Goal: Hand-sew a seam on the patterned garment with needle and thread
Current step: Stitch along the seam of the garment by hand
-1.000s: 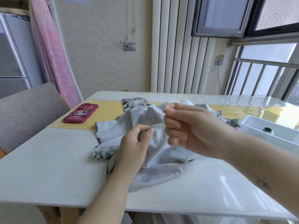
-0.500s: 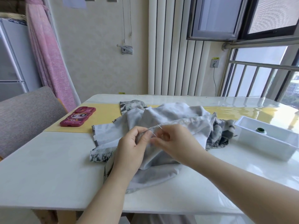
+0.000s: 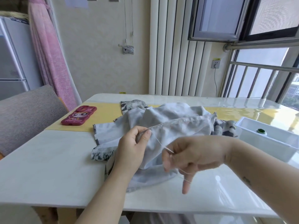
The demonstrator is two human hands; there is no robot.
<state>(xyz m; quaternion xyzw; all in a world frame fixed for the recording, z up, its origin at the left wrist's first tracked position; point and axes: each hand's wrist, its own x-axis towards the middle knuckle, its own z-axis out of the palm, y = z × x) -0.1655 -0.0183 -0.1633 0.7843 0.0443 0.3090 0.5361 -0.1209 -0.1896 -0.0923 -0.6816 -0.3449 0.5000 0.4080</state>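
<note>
The grey-and-white patterned garment (image 3: pixel 174 126) lies bunched on the white table (image 3: pixel 48 167), its pale inside facing up. My left hand (image 3: pixel 131 151) pinches a fold of the garment's seam edge between thumb and fingers. My right hand (image 3: pixel 191 156) sits lower and to the right, fingers curled, holding the needle (image 3: pixel 169 149) with the thin thread (image 3: pixel 157 140) running taut up to the seam by my left thumb. More thread loops around my right little finger, which points down.
A pink phone (image 3: pixel 79 118) lies on a yellow mat (image 3: pixel 106 117) at the back left. A white tray (image 3: pixel 271 141) holding a green-capped spool (image 3: pixel 260 131) stands at the right. A grey chair (image 3: pixel 27 113) is at the left, a radiator and window behind.
My right hand went from raised above the cloth down to the seam, then pulled away toward me and to the right, drawing the thread out. My left hand kept its pinch on the fold.
</note>
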